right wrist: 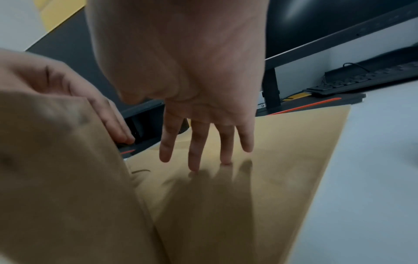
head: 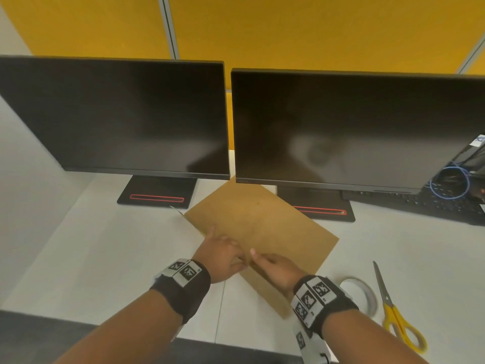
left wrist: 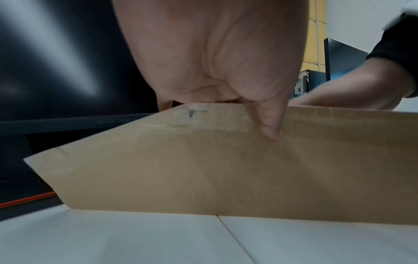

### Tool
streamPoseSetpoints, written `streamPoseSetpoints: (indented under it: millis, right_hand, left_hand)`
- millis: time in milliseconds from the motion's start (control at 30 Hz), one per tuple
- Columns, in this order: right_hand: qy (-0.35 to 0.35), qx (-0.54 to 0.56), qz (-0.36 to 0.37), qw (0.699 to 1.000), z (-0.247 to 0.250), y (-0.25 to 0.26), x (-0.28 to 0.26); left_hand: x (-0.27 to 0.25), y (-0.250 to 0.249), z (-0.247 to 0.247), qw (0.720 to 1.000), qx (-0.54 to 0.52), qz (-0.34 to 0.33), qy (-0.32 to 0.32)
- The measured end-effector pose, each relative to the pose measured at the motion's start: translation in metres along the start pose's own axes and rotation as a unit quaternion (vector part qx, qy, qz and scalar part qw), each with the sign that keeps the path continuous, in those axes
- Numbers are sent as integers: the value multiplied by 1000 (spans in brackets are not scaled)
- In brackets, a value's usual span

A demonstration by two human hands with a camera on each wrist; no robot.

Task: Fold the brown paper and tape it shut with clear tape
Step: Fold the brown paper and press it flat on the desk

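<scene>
A brown paper sheet (head: 262,219) lies slanted on the white desk (head: 105,258) in front of two monitors. Its near-left flap (left wrist: 203,169) stands raised off the desk. My left hand (head: 231,249) pinches the flap's top edge, thumb (left wrist: 270,123) on the near face and fingers behind. My right hand (head: 265,261) is beside it, with straight, spread fingers (right wrist: 195,157) touching the flat part of the paper (right wrist: 282,160) just inside the flap. A roll of clear tape (head: 367,290) lies on the desk right of my right wrist, partly hidden by it.
Yellow-handled scissors (head: 393,308) lie right of the tape. Two dark monitors (head: 118,114) (head: 341,127) on stands rise just behind the paper. A black keyboard (head: 425,203) and blue cable (head: 450,182) sit at the back right. The desk edge (head: 236,345) runs near my forearms.
</scene>
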State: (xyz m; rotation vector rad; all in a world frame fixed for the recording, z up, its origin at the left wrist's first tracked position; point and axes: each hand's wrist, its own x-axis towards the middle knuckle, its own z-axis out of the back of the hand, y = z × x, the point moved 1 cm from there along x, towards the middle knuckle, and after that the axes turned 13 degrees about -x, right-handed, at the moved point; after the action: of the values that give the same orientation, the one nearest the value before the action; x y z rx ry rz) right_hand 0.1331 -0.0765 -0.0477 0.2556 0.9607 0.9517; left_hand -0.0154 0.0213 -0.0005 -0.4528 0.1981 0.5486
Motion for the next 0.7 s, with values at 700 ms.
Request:
streamPoseSetpoints:
  millis: [700]
  right_hand:
    - [82,2,10,997,-3,12,-4]
  left_hand:
    - [-2,59,-33,782,-426,421,-169]
